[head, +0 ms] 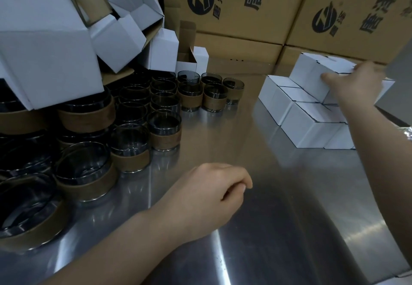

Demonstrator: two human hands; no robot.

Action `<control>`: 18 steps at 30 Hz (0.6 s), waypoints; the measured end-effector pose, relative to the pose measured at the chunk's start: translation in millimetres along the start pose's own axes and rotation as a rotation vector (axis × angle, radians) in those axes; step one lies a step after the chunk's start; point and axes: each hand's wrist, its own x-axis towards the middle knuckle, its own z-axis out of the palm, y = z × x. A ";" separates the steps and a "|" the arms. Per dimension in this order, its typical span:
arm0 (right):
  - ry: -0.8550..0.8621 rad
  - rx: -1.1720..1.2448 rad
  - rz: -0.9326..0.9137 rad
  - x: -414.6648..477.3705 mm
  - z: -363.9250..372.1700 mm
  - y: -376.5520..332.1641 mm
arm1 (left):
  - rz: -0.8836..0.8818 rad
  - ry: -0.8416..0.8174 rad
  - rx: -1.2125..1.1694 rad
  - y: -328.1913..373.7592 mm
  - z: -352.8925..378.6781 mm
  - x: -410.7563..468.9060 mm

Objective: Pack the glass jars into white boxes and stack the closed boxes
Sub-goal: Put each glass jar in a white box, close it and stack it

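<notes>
A: Hands, nearest first?
B: Left hand (214,193) sits over the counter (278,229), near its front edge, fingers loosely curled, empty. Right hand (354,81) grips a closed box (310,73) on the stack (312,124) at the far right edge.
A: Step?
B: Stacking, it seems; next, seat that box square, then fetch one of the jars (165,128).
A: Counts?
B: Of jars, past twenty along the left edge, too crowded for more. Stacked boxes: about seven visible.
</notes>
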 end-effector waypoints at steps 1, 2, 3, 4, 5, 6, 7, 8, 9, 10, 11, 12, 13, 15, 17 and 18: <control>0.015 -0.016 0.004 -1.2 0.9 -0.6 | -0.001 -0.001 0.001 0.2 -0.1 -0.1; 0.025 -0.025 0.007 -2.7 1.6 -0.7 | 0.000 -0.003 0.003 0.3 -0.1 0.0; 0.030 -0.030 0.007 -4.4 1.8 -0.8 | 0.000 -0.005 0.003 0.5 -0.2 -0.1; 0.033 -0.039 0.007 -5.9 2.0 -0.8 | 0.000 -0.007 0.004 0.5 -0.3 -0.1; 0.033 -0.051 0.004 -6.9 2.2 -0.5 | -0.001 -0.006 0.004 0.6 -0.4 -0.1; 0.032 -0.061 0.000 -7.6 2.5 -0.4 | -0.001 -0.005 0.006 0.3 -0.5 0.0; 0.033 -0.067 -0.008 -9.2 2.7 -1.0 | -0.001 -0.002 0.009 0.2 -0.5 0.0; 0.049 -0.074 -0.022 -11.5 2.7 -2.6 | 0.000 -0.001 0.011 0.1 -0.5 0.1; 0.082 -0.081 -0.047 -14.7 2.4 -5.3 | 0.002 0.000 0.013 0.3 -0.4 0.0; 0.121 -0.082 -0.087 -18.8 2.5 -9.4 | 0.003 -0.001 0.013 0.4 -0.3 0.1; 0.151 -0.072 -0.142 -24.4 3.0 -15.4 | 0.003 -0.002 0.014 0.2 -0.2 0.2; 0.160 -0.047 -0.206 -31.4 4.6 -23.1 | 0.003 -0.002 0.014 -0.2 -0.1 0.2; 0.140 -0.005 -0.274 -40.4 7.4 -33.0 | 0.002 -0.001 0.012 -0.4 0.1 0.2; 0.020 0.104 -0.426 -64.4 16.3 -56.9 | 0.006 -0.002 0.010 -1.2 0.7 0.0; -0.148 0.227 -0.554 -95.8 26.3 -84.5 | 0.010 0.000 0.009 -1.4 0.9 -0.2; -0.237 0.299 -0.590 -111.4 30.2 -99.2 | 0.011 0.004 0.004 -1.5 0.7 -0.2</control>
